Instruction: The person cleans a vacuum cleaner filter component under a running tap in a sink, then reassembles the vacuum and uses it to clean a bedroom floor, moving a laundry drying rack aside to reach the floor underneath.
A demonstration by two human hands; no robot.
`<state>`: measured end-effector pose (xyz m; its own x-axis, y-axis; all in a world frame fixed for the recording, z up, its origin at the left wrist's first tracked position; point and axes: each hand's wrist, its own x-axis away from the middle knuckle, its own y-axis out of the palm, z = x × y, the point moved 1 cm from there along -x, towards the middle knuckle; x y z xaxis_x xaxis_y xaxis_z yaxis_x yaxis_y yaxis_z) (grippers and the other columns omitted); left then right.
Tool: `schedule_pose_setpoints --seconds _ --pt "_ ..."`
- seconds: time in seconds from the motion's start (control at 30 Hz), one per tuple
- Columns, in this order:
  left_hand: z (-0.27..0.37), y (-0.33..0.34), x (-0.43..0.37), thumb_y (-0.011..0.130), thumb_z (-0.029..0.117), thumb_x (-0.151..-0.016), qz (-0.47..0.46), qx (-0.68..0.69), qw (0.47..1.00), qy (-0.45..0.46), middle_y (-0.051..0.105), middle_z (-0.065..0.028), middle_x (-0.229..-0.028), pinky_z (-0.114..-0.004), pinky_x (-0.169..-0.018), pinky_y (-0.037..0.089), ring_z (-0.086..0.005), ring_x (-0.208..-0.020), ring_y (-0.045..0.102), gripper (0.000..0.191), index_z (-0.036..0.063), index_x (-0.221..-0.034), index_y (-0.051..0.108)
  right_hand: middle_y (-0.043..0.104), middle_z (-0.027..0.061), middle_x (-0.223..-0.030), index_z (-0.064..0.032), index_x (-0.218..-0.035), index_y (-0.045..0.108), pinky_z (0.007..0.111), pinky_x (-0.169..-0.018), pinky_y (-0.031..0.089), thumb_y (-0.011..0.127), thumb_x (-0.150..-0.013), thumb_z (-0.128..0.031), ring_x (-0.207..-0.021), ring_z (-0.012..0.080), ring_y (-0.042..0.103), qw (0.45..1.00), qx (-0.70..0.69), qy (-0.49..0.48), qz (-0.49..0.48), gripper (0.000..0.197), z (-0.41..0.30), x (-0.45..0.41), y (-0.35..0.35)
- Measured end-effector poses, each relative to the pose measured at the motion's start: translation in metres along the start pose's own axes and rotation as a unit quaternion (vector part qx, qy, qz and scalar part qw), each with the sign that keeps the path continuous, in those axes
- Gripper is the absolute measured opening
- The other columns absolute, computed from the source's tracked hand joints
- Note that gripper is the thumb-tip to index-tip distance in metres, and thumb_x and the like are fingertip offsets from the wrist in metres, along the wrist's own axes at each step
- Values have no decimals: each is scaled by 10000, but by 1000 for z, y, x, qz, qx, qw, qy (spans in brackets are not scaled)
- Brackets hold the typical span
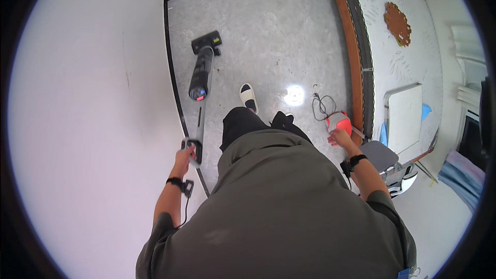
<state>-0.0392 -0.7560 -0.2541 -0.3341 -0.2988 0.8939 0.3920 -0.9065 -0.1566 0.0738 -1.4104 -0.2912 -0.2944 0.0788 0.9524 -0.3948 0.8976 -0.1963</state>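
My left hand point(187, 157) is closed around the grey and black handle of an upright floor cleaner point(201, 69). Its dark head rests on the grey floor near the left wall, and a small lit display and a red patch show on top of its body. My right hand point(338, 138) hangs at my right side with the fingers apart. Just beyond it, a red and grey appliance point(343, 122) with a black cord stands on the floor; from above, the hand partly overlaps it. Whether they touch cannot be told.
A wooden bed frame point(348, 46) runs along the right, with a white folded table point(405, 116) and a brown openwork piece point(398, 24) on the bed. A grey-seated chair point(379, 155) stands at right. Small dark debris dots the floor. A white wall point(97, 104) rises at left.
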Motion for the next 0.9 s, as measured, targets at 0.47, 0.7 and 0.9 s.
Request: schedule_pose_setpoints --seconds 0.47,0.7,0.9 --pt "116 -75 64 607 77 -722 117 -296 942 -107 489 -73 -517 -338 -447 428 -198 -443 502 151 -7 -620 534 662 121 -828 -52 -930 549 369 -545 542 460 -869 -173 -672 230 658 965 -183 163 97 162 63 -25 -41" --pt "159 -94 -5 605 96 -741 81 -226 967 -80 471 -68 -521 -338 -406 427 -203 -419 488 114 -11 -705 595 652 122 -832 -43 -1028 551 367 -570 530 487 -858 -176 -697 224 648 942 -244 193 125 225 91 23 12" --pt "247 -42 -94 592 120 -771 20 -146 987 -57 447 -65 -520 -361 -454 437 -224 -457 486 136 16 -714 525 659 126 -886 -24 -1066 550 346 -647 529 511 -870 -202 -751 211 651 963 -238 112 67 268 17 30 72"
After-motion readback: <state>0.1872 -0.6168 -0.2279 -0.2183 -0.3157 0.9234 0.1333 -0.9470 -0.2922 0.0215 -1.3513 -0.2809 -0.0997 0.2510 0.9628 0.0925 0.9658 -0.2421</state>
